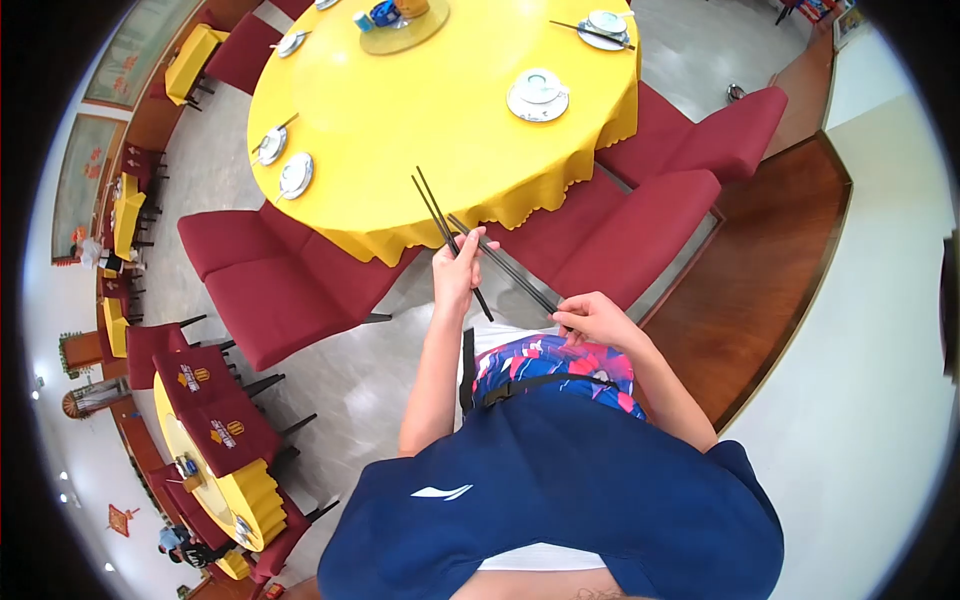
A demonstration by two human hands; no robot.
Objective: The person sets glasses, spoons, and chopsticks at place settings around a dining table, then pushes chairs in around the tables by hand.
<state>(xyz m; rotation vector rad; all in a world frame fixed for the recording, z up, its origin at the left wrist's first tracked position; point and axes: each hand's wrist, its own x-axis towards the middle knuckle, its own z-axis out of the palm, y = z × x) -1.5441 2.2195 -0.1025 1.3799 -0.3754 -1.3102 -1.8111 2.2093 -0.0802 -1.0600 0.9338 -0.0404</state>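
My left hand (458,272) holds a pair of black chopsticks (434,208) near their middle, just off the front edge of the yellow round table (400,150). Closed on the lower ends of another dark pair (515,272) is my right hand (590,318), in front of my waist. The upper ends of that second pair reach my left hand's fingers. On the table, a cup and saucer (538,94) stand at the right, and more white dishes (296,175) lie at the left.
Red chairs (270,280) stand left of me and more red chairs (630,235) at the right, close to the table edge. A glass turntable (405,38) is at the far side. Another yellow table (215,490) stands lower left. People (185,545) show far off.
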